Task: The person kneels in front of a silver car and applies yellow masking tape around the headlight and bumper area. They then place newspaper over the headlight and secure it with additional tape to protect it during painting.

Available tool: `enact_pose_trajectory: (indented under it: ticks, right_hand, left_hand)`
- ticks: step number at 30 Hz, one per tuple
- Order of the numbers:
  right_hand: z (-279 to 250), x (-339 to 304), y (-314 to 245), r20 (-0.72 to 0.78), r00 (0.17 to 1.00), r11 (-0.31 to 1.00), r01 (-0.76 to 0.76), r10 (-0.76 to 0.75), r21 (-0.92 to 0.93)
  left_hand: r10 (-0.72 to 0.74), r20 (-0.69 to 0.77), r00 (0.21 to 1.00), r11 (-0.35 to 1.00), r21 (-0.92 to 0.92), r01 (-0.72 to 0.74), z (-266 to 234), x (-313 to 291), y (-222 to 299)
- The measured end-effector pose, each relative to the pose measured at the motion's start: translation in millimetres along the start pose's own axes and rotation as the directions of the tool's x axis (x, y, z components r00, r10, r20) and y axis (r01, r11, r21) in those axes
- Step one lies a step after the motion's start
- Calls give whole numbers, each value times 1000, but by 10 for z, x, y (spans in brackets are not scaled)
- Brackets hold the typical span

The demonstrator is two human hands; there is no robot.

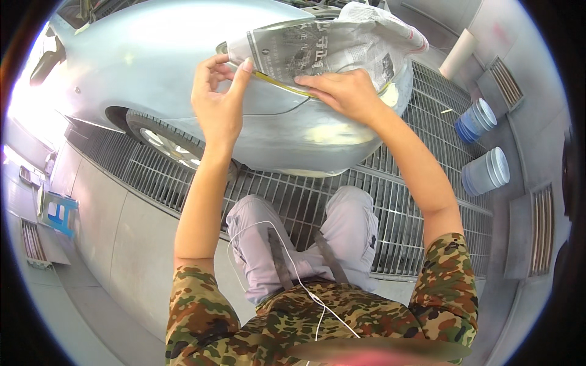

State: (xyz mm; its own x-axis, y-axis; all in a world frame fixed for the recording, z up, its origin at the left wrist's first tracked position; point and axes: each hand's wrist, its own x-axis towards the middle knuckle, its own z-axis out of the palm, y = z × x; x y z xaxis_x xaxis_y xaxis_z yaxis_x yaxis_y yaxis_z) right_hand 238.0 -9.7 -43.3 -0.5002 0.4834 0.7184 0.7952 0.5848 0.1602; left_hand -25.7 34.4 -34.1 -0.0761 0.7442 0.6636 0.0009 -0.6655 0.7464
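Observation:
A sheet of newspaper (342, 52) covers the headlight area at the front corner of a grey-blue car (256, 131). Yellow masking tape (278, 83) runs along the sheet's lower edge. At the left corner of the newspaper is my left hand (217, 100), its thumb and forefinger closed on the paper's edge and the other fingers curled. My right hand (351, 91) rests on the lower part of the sheet, forefinger stretched along the tape and pressing it against the body panel. What lies under the paper is mostly hidden.
Below the car is a metal floor grating (293, 198). A front wheel (168, 143) shows at left. Two buckets (485, 171) and a paper roll (458, 55) stand at right by wall vents (540, 232). A blue plastic stool (59, 213) is at far left. A white cable (287, 250) hangs over my lap.

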Motion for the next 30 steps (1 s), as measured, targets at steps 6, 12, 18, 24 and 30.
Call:
enact_pose_trajectory:
  ticks: [6,12,18,24,30]
  right_hand:
    - [-8,17,11,50,998,995,43,-39,-84]
    - [-80,81,-46,160,986,981,76,-47,-180]
    - [-110,136,-55,269,963,967,90,-23,-238]
    - [-110,140,45,255,963,983,121,-83,-137]
    - [-136,89,115,213,966,983,164,-145,-77]
  left_hand:
    - [-101,128,987,970,-209,126,-22,-75,-50]
    - [-30,113,993,999,-42,35,58,29,1]
    - [-99,195,976,992,-60,112,50,184,-63]
    - [-116,244,963,975,-157,157,23,313,-167]
    - [-133,357,925,967,-157,200,-139,393,-256]
